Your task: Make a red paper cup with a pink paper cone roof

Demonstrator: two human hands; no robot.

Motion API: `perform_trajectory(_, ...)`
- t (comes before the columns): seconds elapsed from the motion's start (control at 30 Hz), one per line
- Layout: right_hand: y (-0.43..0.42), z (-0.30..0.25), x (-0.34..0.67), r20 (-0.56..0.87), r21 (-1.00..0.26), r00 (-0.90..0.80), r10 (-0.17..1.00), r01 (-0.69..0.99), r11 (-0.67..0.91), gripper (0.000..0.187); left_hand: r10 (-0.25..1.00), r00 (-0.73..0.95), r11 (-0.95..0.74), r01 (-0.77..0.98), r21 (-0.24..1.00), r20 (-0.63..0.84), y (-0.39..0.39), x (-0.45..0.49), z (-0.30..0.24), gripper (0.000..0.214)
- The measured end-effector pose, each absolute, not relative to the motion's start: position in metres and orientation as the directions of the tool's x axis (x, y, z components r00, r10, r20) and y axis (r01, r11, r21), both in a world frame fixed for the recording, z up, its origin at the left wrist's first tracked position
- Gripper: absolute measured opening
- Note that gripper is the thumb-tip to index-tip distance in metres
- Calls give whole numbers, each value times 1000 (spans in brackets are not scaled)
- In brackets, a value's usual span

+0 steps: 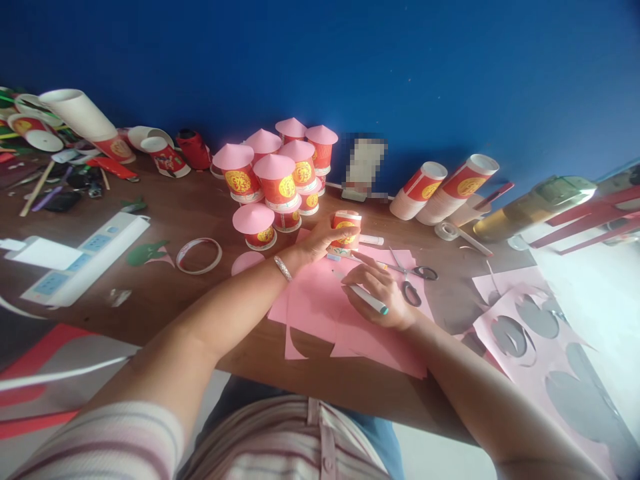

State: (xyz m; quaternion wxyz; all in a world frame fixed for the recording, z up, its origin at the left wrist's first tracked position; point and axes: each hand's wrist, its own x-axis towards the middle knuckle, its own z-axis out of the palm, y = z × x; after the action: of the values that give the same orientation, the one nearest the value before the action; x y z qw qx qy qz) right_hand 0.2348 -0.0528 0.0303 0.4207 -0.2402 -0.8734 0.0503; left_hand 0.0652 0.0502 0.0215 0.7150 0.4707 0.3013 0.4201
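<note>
The red cup (346, 222) is held up front by the left hand (323, 241), fingers curled round it and the thumb laid across its side. Just nearer the body, a white marker (369, 299) is clasped in the right hand (381, 291), its teal end pointed back toward the wrist; whether the cup is touched by those fingertips cannot be told. Pink sheets (320, 303) are spread beneath both hands, and just right of the right hand the scissors (405, 271) are lain open. To the left of the left hand and beyond it, pink-roofed cups (280, 190) are clustered on the bench (150, 297). Beyond the right hand, stacked cups (425, 187) are leaned over; farther left of the left hand, a power strip (105, 250) is seen.
</note>
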Motion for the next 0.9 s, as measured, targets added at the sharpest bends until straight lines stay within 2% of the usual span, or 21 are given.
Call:
perform_trajectory(0.17, -53, 28, 238, 738, -279, -462, 491, 454, 846, 22, 877, 480, 234, -395, 888, -17, 55, 66, 19, 61)
perform_trajectory(0.33, -53, 28, 243, 740, -296, -394, 546, 537, 790, 19, 878, 478, 216, -397, 892, 1, 55, 64, 19, 50)
perform_trajectory(0.9, -50, 28, 243, 746, -249, -389, 541, 591, 767, 22, 867, 496, 178, -394, 902, 46, 53, 63, 22, 43)
